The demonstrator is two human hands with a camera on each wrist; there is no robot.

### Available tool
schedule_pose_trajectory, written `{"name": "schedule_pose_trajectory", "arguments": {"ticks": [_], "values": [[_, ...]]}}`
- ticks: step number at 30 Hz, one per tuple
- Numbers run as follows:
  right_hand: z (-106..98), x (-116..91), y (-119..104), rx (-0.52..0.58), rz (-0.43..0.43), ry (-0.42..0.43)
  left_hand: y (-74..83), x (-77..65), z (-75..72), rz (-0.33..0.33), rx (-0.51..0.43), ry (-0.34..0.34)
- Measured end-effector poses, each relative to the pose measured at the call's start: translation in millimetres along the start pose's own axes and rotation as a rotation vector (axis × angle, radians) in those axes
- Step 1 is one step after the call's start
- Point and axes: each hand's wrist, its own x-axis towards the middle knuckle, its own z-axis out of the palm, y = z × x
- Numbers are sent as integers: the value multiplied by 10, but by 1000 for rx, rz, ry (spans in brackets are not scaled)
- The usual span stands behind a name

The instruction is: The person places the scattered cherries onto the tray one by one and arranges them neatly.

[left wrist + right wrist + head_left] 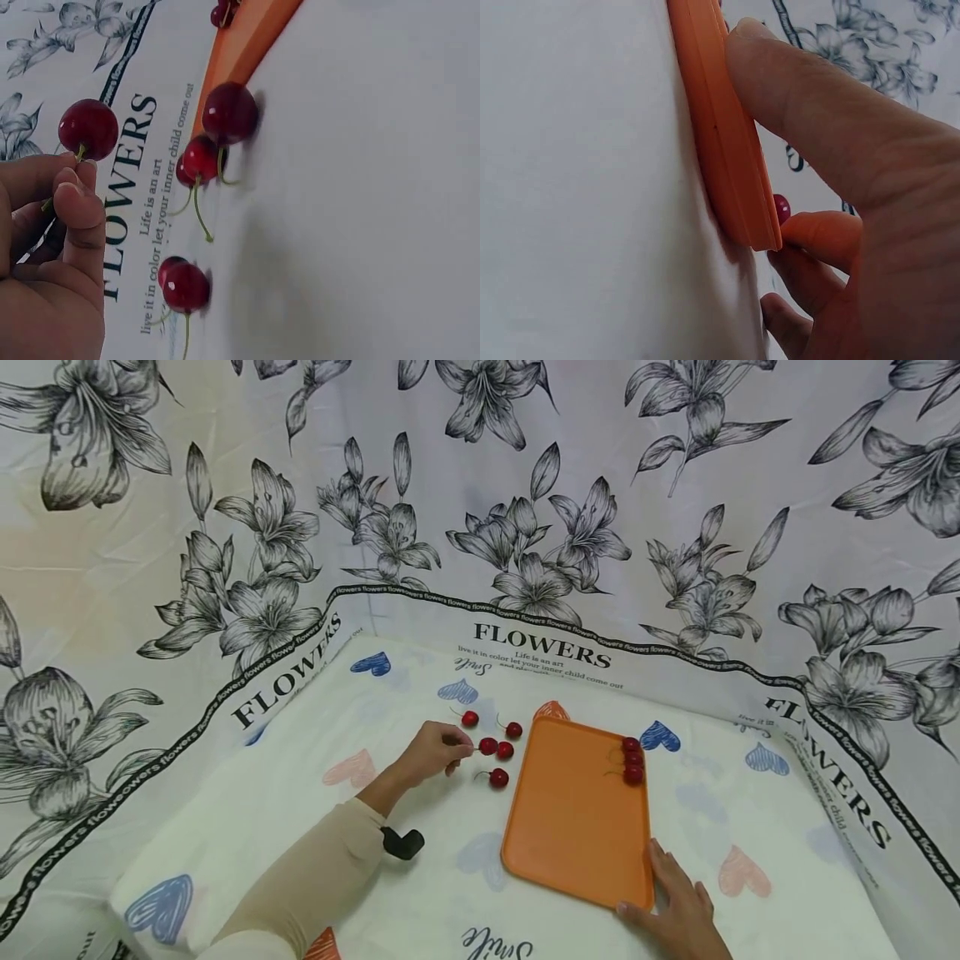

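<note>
My left hand (433,752) pinches a red cherry (88,129) by its green stem between thumb and fingertips, with the fruit above the fingers. Several more cherries lie on the cloth between that hand and the tray, one nearest the front (498,778) and another at the back (469,718). An orange rectangular tray (577,810) lies to their right. Along its right edge sit three cherries (633,758) in a row. At the tray's near right corner my right hand (681,906) holds on, thumb against the front edge and fingers along the right side.
A white cloth (442,893) with printed hearts and lettering covers the surface. Behind and at both sides hangs a flower-printed curtain (540,610). A black object (403,843) sits at the left sleeve's wrist.
</note>
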Motion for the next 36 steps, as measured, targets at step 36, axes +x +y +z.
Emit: {"name": "schedule_pose_trajectory", "arguments": {"ticks": [36], "values": [[16, 48, -50, -21, 128, -43, 438, 431, 2164, -185, -137, -112]]}}
